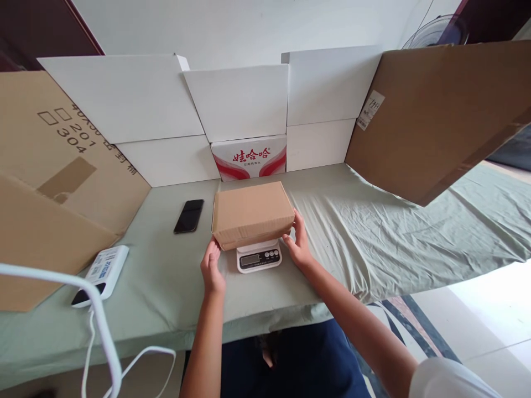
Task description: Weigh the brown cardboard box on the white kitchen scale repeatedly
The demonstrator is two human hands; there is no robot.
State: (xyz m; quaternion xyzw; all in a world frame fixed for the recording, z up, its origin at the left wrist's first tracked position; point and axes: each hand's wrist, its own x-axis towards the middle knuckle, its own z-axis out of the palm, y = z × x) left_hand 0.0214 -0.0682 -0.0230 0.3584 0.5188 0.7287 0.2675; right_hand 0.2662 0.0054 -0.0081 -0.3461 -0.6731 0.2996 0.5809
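Observation:
A closed brown cardboard box [253, 213] sits over a small white kitchen scale [260, 258], whose display and buttons stick out at the front. My left hand [213, 268] grips the box at its near left corner, the fingers going up its side. On the right, my right hand [298, 240] holds the near right corner with thumb in front and fingers along the side. The scale's weighing plate is hidden under the box. Whether the box rests fully on it, I cannot tell.
Left of the box lies a black phone [189, 216]. A white device [102, 275] with a cable is farther left, near a white curved tube [97, 304]. White boxes [244, 102] line the back; large cardboard sheets [431, 116] flank the green-covered table [166, 276].

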